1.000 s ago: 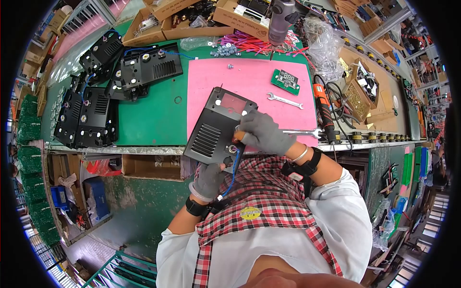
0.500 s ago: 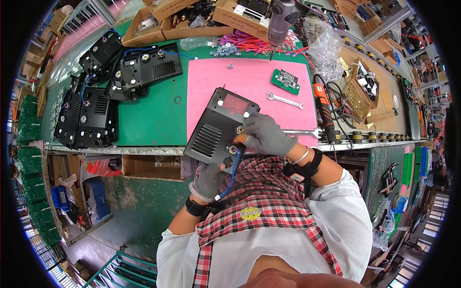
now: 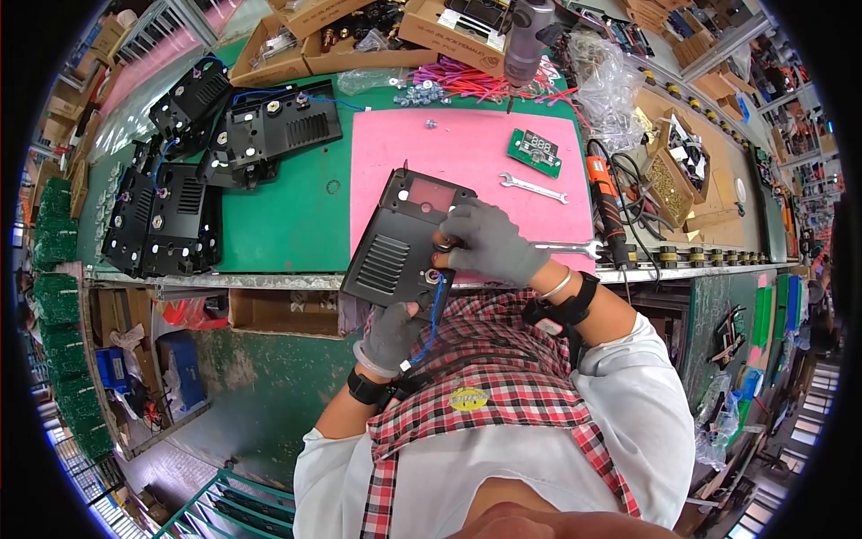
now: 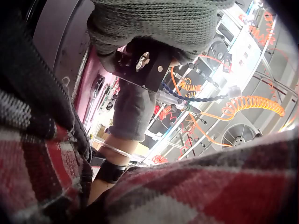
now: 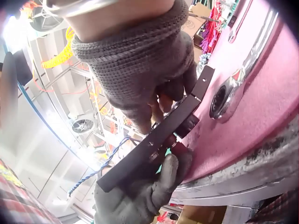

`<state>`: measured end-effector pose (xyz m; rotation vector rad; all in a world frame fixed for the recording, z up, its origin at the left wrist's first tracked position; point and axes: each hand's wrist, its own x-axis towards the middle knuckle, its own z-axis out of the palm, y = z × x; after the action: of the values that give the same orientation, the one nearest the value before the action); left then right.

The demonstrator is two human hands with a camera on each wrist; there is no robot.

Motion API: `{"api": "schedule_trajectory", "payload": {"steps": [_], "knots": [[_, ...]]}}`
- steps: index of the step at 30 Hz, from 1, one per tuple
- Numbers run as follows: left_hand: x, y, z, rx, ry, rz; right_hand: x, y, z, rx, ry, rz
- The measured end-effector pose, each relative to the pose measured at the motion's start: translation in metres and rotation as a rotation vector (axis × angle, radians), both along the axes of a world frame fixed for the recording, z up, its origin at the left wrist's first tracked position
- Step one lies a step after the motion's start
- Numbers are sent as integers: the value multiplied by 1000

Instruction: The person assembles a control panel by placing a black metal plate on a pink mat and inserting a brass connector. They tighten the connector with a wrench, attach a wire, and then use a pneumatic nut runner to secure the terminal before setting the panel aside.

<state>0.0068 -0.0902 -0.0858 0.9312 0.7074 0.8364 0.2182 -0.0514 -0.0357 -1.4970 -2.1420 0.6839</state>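
A black slotted metal panel (image 3: 386, 247) is held tilted over the near edge of the pink mat (image 3: 395, 135). My gloved left hand (image 3: 391, 337) grips its near corner, thumb on the face; the right wrist view shows its fingers (image 5: 170, 170) underneath. My gloved right hand (image 3: 489, 242) bends over the panel's right side, fingertips pinching at a small metal nut, now hidden under them. Beside those fingertips, a twisted blue wire (image 3: 437, 323) hangs from a round metal fitting (image 3: 433, 277). In the left wrist view the panel (image 4: 156, 70) shows edge-on between both hands.
Two wrenches lie on the mat, one open-ended (image 3: 534, 189), another (image 3: 575, 249) partly behind my right hand. A green display board (image 3: 536, 151) sits above them. Finished-looking black panels (image 3: 184, 211) are stacked left. A powered screwdriver (image 3: 525, 45) hangs overhead; an orange-black tool (image 3: 606, 202) lies right.
The panel has shifted slightly left, and my right hand with it. My right fingers have moved over the metal nut that showed half a second ago. The left hand keeps its grip.
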Motion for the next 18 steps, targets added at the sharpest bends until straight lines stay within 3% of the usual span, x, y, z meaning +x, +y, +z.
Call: {"api": "schedule_trajectory", "payload": {"steps": [1, 4, 7, 9, 11, 15, 18], "knots": [[2, 0, 3, -97, -181, 29, 1, 2, -6, 40, 18, 23], [4, 3, 1, 372, 69, 37, -2, 0, -8, 69, -8, 43], [6, 2, 8, -96, -254, 50, -2, 0, -2, 28, -47, 38], [3, 1, -4, 237, 27, 77, -2, 2, -2, 16, -15, 43], [2, 0, -12, 401, 180, 93, 0, 4, -4, 29, 61, 47], [3, 2, -13, 439, 219, 62, -4, 3, -4, -3, -27, 42], [4, 0, 1, 268, 81, 69, -1, 6, -3, -7, -15, 63]]}}
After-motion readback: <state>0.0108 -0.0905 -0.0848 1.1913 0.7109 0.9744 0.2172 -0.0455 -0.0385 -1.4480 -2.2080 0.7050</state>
